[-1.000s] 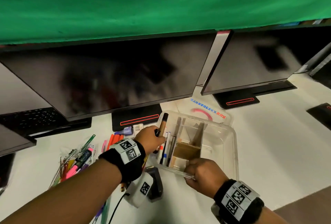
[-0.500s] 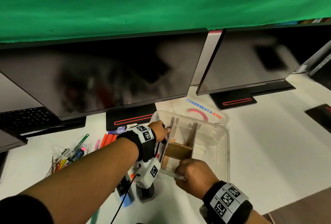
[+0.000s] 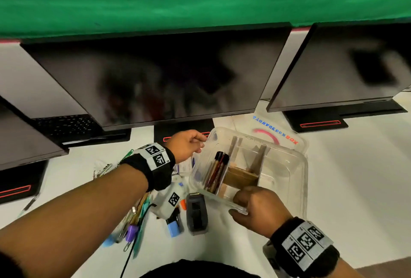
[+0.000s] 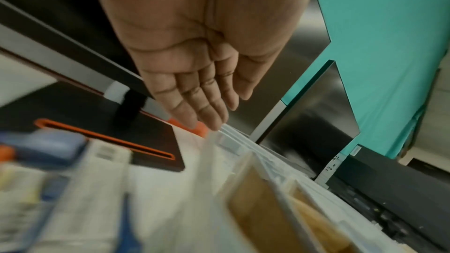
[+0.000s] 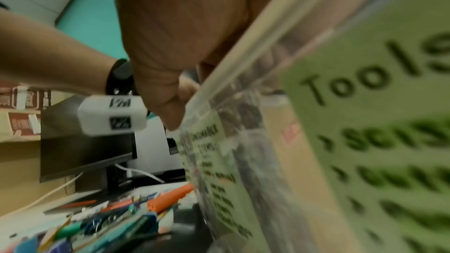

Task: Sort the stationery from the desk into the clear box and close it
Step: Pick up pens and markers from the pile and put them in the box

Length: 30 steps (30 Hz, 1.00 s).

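The clear box (image 3: 298,173) stands open on the white desk, split by cardboard dividers (image 3: 241,175). Several pens and markers (image 3: 216,171) lie in its left compartment. My left hand (image 3: 189,144) is at the box's far left corner with straight fingers (image 4: 207,111) whose tips reach the rim, and it holds nothing. My right hand (image 3: 246,204) grips the box's near rim, its thumb (image 5: 175,103) on the clear wall beside a green "Tools" label (image 5: 365,141). The lid (image 3: 275,137) lies behind the box.
Left of the box lie a grey tape dispenser (image 3: 196,213), a blue stapler-like item (image 3: 174,226), a pile of pens and clips (image 3: 135,217) and a white packet (image 3: 185,167). Monitors (image 3: 155,77) overhang the back of the desk, with a keyboard (image 3: 64,126) at the left.
My left hand held a brown marker over the box; that marker now lies in the left compartment and the hand has moved to the box's far corner. The right hand keeps its grip.
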Motion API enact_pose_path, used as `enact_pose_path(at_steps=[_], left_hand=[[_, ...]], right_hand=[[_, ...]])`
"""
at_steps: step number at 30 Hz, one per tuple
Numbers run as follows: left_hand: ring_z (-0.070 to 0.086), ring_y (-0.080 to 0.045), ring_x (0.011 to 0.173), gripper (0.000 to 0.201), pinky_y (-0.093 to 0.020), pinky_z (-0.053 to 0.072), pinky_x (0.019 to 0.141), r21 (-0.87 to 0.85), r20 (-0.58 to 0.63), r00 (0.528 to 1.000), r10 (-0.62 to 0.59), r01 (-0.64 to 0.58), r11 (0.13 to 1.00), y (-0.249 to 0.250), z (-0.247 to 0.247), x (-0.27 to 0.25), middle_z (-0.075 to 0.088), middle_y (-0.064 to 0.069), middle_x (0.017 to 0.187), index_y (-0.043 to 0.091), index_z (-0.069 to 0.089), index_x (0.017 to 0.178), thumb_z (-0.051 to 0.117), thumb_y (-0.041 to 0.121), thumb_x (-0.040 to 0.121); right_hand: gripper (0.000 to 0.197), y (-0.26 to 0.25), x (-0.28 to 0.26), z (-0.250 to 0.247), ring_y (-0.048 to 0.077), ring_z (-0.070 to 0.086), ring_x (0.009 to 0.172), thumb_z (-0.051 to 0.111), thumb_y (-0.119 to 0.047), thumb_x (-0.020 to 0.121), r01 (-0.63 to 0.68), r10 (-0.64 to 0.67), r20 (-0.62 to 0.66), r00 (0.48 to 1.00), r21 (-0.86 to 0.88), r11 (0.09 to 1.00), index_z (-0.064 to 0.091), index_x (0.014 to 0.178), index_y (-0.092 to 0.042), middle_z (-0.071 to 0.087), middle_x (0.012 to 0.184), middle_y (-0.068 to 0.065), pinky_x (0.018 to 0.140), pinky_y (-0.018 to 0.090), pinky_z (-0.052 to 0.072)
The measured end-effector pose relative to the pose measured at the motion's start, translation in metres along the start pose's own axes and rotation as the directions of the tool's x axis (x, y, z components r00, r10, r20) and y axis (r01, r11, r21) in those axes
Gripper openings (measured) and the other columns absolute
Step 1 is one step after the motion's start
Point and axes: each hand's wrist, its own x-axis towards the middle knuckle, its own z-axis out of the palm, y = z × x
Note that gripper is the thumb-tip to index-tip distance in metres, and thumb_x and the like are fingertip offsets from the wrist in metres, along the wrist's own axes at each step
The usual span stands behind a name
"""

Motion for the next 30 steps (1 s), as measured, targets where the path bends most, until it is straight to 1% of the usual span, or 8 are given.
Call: enact_pose_path(at_steps=[3,6,9,12,16,23,27,30], left_hand=[[0.063,-0.017,0.085,0.018,-0.029,0.049,0.083,0.121,-0.079,0.997,-0.023,0.033,0.992,-0.039,-0.035,-0.023,0.069,-0.006,0.094,0.018,0.064,0.107,0.057,0.017,0.090],[0.058,-0.017,0.084,0.019,-0.026,0.048,0.079,0.177,-0.129,0.988,-0.089,0.111,0.978,-0.091,-0.069,-0.050,0.068,-0.010,0.099,0.018,0.065,0.103,0.055,0.010,0.089],[0.056,-0.018,0.091,0.023,-0.017,0.043,0.074,0.228,-0.145,0.974,-0.171,0.201,0.953,-0.135,-0.093,-0.078,0.063,-0.010,0.102,0.005,0.063,0.110,0.051,0.003,0.090],[0.060,-0.020,0.093,0.022,-0.023,0.042,0.081,0.279,-0.185,0.950,-0.252,0.297,0.913,-0.168,-0.110,-0.106,0.063,0.001,0.092,0.010,0.063,0.111,0.054,0.012,0.091],[0.062,-0.025,0.107,0.026,-0.027,0.044,0.089,0.282,-0.167,0.931,-0.324,0.360,0.889,-0.208,-0.126,-0.130,0.067,-0.008,0.113,0.011,0.063,0.115,0.055,0.012,0.090],[0.054,-0.023,0.120,0.033,-0.026,0.039,0.099,0.424,-0.071,0.948,-0.311,0.310,0.851,-0.245,-0.149,-0.136,0.059,-0.007,0.130,0.011,0.055,0.125,0.049,0.014,0.092],[0.053,-0.025,0.119,0.032,-0.029,0.040,0.097,0.498,-0.051,0.959,-0.280,0.267,0.825,-0.254,-0.152,-0.124,0.059,-0.007,0.128,0.015,0.057,0.121,0.052,0.017,0.089],[0.056,-0.020,0.097,0.019,-0.026,0.042,0.079,0.488,-0.072,0.972,-0.222,0.228,0.842,-0.253,-0.148,-0.113,0.063,-0.007,0.113,0.015,0.062,0.105,0.056,0.019,0.087]], right_hand=[[0.021,-0.021,0.007,-0.012,0.009,0.062,0.055,0.057,-0.047,0.069,-0.021,0.023,-0.029,0.999,0.056,0.998,0.068,0.073,-0.030,0.067,0.068,-0.012,0.047,0.017,0.039],[0.024,-0.059,0.028,-0.014,0.016,0.067,0.070,0.046,-0.035,0.074,0.079,-0.081,0.033,0.996,0.050,0.996,0.068,0.079,-0.025,0.070,0.078,-0.006,0.059,0.025,0.051],[0.022,-0.099,0.055,-0.001,0.023,0.062,0.088,0.045,-0.029,0.084,0.186,-0.190,0.164,0.968,0.037,0.982,0.064,0.089,-0.019,0.065,0.094,0.002,0.074,0.033,0.049],[0.021,-0.133,0.083,0.034,0.030,0.058,0.098,0.046,-0.014,0.087,0.173,-0.183,0.331,0.926,0.059,0.983,0.063,0.099,-0.011,0.060,0.106,0.011,0.082,0.035,0.044],[0.028,-0.161,0.112,0.081,0.028,0.055,0.109,0.047,-0.001,0.087,0.120,-0.155,0.459,0.875,0.105,0.987,0.064,0.108,-0.008,0.057,0.118,0.014,0.090,0.028,0.040],[0.035,-0.184,0.134,0.094,0.028,0.056,0.115,0.052,-0.014,0.086,-0.059,0.052,0.299,0.953,0.016,0.998,0.059,0.120,-0.015,0.056,0.127,0.010,0.095,0.028,0.044],[0.034,-0.179,0.127,0.097,0.032,0.059,0.109,0.047,-0.017,0.088,-0.233,0.261,0.366,0.893,-0.119,0.965,0.047,0.121,-0.007,0.056,0.121,0.016,0.087,0.036,0.049],[0.036,-0.178,0.115,0.102,0.032,0.061,0.107,0.048,-0.017,0.088,-0.294,0.306,0.397,0.866,-0.092,0.951,0.039,0.122,-0.010,0.056,0.119,0.015,0.086,0.037,0.049]])
